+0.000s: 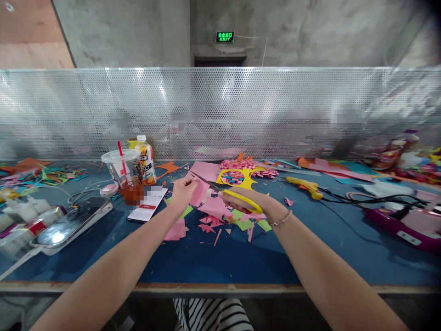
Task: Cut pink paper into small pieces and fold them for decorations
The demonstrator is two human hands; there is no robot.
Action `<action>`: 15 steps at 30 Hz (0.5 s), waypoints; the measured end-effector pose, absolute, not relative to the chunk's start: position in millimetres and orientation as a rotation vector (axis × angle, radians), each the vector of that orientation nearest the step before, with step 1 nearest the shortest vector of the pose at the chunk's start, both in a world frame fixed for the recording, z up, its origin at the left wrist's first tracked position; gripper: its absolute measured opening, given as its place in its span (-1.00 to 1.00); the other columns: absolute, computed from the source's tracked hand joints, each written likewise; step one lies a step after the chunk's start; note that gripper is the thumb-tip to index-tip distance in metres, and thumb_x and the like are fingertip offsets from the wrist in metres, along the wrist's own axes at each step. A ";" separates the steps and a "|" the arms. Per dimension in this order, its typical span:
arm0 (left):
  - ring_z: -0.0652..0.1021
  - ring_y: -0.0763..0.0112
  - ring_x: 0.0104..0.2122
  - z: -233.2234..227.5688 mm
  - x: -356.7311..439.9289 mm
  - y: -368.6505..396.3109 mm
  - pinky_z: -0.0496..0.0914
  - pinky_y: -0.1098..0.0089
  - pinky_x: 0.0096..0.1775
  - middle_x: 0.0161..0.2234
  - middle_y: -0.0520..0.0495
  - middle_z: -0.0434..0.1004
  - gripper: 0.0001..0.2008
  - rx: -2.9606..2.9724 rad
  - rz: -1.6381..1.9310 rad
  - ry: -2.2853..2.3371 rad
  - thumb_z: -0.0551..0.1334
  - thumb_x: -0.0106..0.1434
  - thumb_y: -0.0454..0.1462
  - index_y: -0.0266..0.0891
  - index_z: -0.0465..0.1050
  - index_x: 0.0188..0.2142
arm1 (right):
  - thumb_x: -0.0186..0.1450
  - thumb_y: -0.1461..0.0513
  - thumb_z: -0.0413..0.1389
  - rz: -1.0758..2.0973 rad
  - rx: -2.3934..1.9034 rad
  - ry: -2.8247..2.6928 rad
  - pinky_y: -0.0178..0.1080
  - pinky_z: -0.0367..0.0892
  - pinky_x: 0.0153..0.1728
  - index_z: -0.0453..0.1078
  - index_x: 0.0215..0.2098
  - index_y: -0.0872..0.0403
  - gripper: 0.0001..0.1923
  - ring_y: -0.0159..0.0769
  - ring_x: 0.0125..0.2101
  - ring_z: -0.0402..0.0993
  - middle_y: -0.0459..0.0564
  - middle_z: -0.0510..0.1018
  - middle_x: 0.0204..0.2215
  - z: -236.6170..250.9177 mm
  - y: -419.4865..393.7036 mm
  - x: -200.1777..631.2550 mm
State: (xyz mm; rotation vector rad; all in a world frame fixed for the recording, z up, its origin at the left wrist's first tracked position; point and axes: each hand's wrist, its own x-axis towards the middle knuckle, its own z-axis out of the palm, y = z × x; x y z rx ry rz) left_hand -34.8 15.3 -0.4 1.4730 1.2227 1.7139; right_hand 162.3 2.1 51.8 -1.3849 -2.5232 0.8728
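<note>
Left hand [181, 192] is closed on a piece of pink paper [200, 189], pinching its near edge and holding it just above the counter [213, 262]; right hand [241, 201] is closed around the yellow handles of a pair of scissors [229, 192], whose dark blades point left and meet the pink paper near the left hand's fingers [190, 184]; the blades appear partly open, though the exact gap is hard to read.

Step in hand, by judgement: a cut into the pink paper is under way; the paper sits between the two hands, over a litter of pink and green offcuts [237, 223].

The next move would call for the blades to close along the intended line while the left hand keeps the sheet taut and its fingertips out of the blade path; the piece is small, so there is little margin.

Surroundings: a yellow paper shape [241, 177] with pink paper flowers [237, 164] lies beyond the hands; a plastic cup with a red straw [126, 177] and a bottle [146, 161] stand to the left; a phone [70, 225] lies near the left edge; a yellow glue gun [306, 186] lies to the right.
</note>
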 end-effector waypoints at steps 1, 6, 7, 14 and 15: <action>0.20 0.54 -0.60 -0.6 -34.8 15.9 0.07 0.45 -0.52 -0.68 0.11 0.14 -0.83 1.455 1.718 1.206 0.16 -0.04 -0.24 -0.26 0.29 -0.68 | 0.20 -0.16 -0.17 0.873 -1.391 -2.512 -0.39 0.04 -0.75 0.13 -0.53 0.09 -0.50 -0.53 -0.75 0.05 -0.17 0.17 -0.70 51.0 2.7 161.5; 0.25 0.52 -0.60 -1.6 -35.3 18.1 0.11 0.45 -0.51 -0.69 0.10 0.19 -0.82 1.389 1.714 1.144 0.20 -0.05 -0.21 -0.26 0.33 -0.66 | 0.19 -0.16 -0.15 0.873 -1.466 -2.474 -0.38 0.01 -0.77 0.13 -0.55 0.08 -0.50 -0.53 -0.76 0.04 -0.17 0.16 -0.71 47.9 7.2 161.5; 0.26 0.52 -0.60 -1.8 -35.6 18.3 0.12 0.45 -0.51 -0.69 0.10 0.20 -0.82 1.387 1.711 1.129 0.21 -0.05 -0.20 -0.26 0.33 -0.66 | 0.18 -0.16 -0.14 0.877 -1.450 -2.478 -0.38 0.02 -0.76 0.13 -0.55 0.08 -0.51 -0.53 -0.75 0.04 -0.17 0.16 -0.71 47.5 8.2 162.1; 0.32 0.49 -0.58 -2.9 -37.0 20.4 0.17 0.44 -0.50 -0.66 0.06 0.28 -0.80 1.285 1.743 1.046 0.22 -0.06 -0.17 -0.27 0.36 -0.63 | 0.19 -0.13 -0.11 0.847 -1.317 -2.491 -0.37 0.01 -0.74 0.11 -0.56 0.08 -0.54 -0.53 -0.74 0.04 -0.16 0.16 -0.69 42.7 11.6 166.7; 0.32 0.49 -0.58 -3.2 -36.8 20.7 0.18 0.44 -0.50 -0.65 0.06 0.29 -0.80 1.277 1.747 1.048 0.22 -0.06 -0.17 -0.27 0.37 -0.63 | 0.19 -0.13 -0.11 0.870 -1.313 -2.472 -0.37 0.01 -0.74 0.13 -0.54 0.08 -0.54 -0.53 -0.74 0.04 -0.16 0.18 -0.68 43.0 10.6 166.8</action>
